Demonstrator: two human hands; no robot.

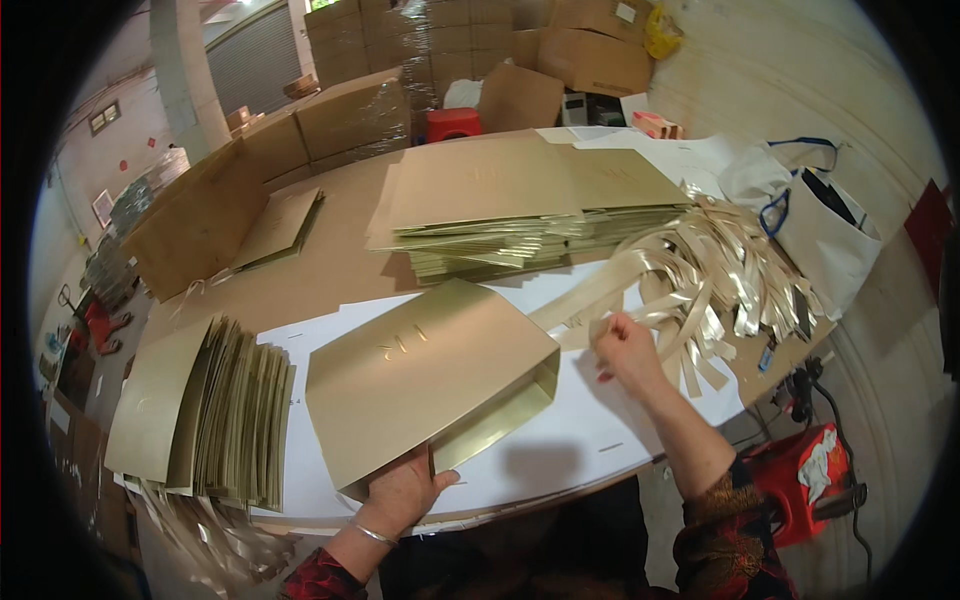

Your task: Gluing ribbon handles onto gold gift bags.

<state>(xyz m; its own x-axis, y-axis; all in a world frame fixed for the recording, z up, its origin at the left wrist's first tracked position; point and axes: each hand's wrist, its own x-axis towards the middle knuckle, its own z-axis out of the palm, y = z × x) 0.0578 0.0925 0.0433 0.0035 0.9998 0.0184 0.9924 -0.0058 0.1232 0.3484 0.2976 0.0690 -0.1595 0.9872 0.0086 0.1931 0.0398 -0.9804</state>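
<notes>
A gold paper gift bag [420,375] lies opened out before me, its mouth towards me and to the right. My left hand [405,484] is at the near edge of the mouth, with the fingers hidden under or inside the bag and the thumb outside. To the right of the bag, my right hand [626,352] pinches the end of a satin ribbon [652,311]. The ribbon runs towards a large heap of champagne-coloured ribbons [720,262]. A wide ribbon strip [585,296] stretches between that heap and the bag.
Flat gold bags are stacked [487,187] at the back of the table. Finished-looking bags stand in a row [232,412] at the left, ribbons [217,540] hanging below. White paper [517,480] covers the near tabletop. A cardboard box [199,225], white tote bag [825,232] and red stool [795,487] stand around.
</notes>
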